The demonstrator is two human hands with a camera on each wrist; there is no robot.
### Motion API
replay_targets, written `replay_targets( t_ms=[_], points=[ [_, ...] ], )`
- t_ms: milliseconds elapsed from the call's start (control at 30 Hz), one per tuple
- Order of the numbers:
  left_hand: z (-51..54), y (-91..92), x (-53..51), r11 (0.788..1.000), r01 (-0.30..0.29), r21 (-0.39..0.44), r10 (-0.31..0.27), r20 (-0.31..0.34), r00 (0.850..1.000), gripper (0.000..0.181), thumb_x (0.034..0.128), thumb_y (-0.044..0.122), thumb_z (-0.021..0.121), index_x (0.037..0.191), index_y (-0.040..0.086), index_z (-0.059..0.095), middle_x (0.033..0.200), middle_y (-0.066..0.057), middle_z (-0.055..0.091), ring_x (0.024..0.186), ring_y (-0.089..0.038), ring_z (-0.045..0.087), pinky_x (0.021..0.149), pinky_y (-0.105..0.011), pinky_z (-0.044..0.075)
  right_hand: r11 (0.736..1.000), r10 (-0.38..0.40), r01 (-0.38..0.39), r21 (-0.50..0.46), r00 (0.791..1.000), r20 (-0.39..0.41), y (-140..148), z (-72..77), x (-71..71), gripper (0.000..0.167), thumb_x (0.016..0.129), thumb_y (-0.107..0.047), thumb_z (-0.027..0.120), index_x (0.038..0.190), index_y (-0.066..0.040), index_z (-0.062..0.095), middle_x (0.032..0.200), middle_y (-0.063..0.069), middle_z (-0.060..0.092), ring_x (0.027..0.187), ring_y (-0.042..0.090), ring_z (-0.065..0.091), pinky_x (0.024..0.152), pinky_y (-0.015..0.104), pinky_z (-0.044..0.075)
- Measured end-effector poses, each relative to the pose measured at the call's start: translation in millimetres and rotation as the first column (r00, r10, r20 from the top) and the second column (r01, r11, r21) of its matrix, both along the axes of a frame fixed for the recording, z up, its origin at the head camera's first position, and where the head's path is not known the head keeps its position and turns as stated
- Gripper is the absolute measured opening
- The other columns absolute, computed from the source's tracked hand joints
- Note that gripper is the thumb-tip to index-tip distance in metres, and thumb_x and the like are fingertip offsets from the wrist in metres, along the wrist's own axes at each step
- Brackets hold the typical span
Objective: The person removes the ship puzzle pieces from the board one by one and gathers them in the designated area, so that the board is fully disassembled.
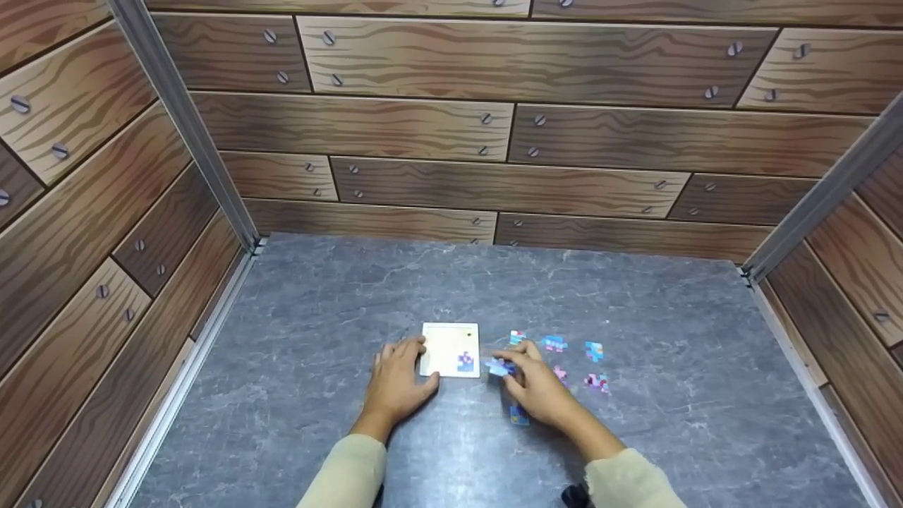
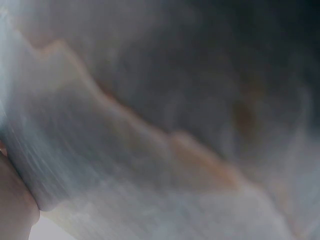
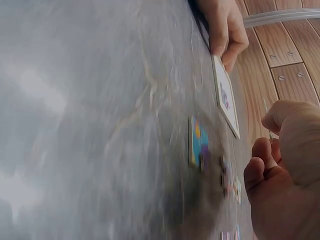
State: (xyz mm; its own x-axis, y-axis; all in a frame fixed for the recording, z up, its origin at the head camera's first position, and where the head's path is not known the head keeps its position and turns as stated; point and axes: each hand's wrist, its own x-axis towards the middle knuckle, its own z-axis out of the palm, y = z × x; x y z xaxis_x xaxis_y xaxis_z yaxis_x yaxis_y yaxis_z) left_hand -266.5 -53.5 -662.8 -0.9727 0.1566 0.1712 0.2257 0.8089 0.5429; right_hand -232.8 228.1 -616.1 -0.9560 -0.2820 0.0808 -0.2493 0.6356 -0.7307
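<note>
A white square puzzle tray [image 1: 443, 347] lies flat on the table. One purple-and-blue puzzle piece [image 1: 465, 362] sits in its lower right corner. My left hand [image 1: 398, 377] holds the tray at its left side, fingers on the left edge and thumb at the near edge. Just right of the tray, my right hand [image 1: 540, 388] pinches a blue puzzle piece [image 1: 499, 367] between thumb and fingers. In the right wrist view, the right hand [image 3: 290, 160] is raised above the table, and its piece shows only as a thin edge. The left wrist view is blurred.
Several loose puzzle pieces lie right of the tray, among them a blue piece [image 1: 554, 343], a pink one [image 1: 597, 382] and a blue-and-orange one [image 1: 519, 416] nearer me. Wood-patterned walls [image 1: 416, 130] and metal rails [image 1: 190, 127] enclose the grey table [image 1: 338, 282].
</note>
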Motion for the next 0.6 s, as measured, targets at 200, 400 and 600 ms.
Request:
replay_targets(
  t_ms=[200,400,600],
  points=[
    [-1.6,-0.4,-1.0,1.0,0.009,-0.014,-0.009,-0.001,1.0,0.051,0.0911,0.048,0.075,0.132,0.019,0.068,0.154,0.003,0.064,0.132,-0.027,0.057,0.111,-0.053,0.044,1.0,-0.015,0.016,0.027,1.0,-0.023,22,1.5,10.2,0.047,0.1,0.0,0.07,0.146,-0.008,0.067,0.128,0.005,0.054,0.076,0.0,0.05,0.067,0.019,0.049],
    [-0.9,-0.1,-0.8,1.0,0.001,-0.013,-0.001,0.003,1.0,0.051,0.091,0.049,0.074,0.133,0.019,0.068,0.154,0.003,0.064,0.132,-0.027,0.057,0.113,-0.054,0.044,0.999,-0.029,0.03,0.033,0.999,-0.025,39,-0.8,26.6,0.049,0.098,0.002,0.07,0.146,-0.008,0.067,0.122,0.002,0.053,0.074,0.0,0.05,0.064,0.019,0.05],
    [0.6,-0.6,-0.5,1.0,0.001,-0.002,-0.001,0.007,1.0,0.051,0.0914,0.048,0.075,0.133,0.019,0.068,0.154,0.003,0.064,0.134,-0.027,0.057,0.114,-0.053,0.043,0.998,-0.028,0.028,0.052,1.0,-0.002,51,-8.0,44.1,0.048,0.098,0.004,0.071,0.145,-0.008,0.068,0.124,0.003,0.053,0.078,-0.001,0.049,0.067,0.019,0.05]
  ],
)
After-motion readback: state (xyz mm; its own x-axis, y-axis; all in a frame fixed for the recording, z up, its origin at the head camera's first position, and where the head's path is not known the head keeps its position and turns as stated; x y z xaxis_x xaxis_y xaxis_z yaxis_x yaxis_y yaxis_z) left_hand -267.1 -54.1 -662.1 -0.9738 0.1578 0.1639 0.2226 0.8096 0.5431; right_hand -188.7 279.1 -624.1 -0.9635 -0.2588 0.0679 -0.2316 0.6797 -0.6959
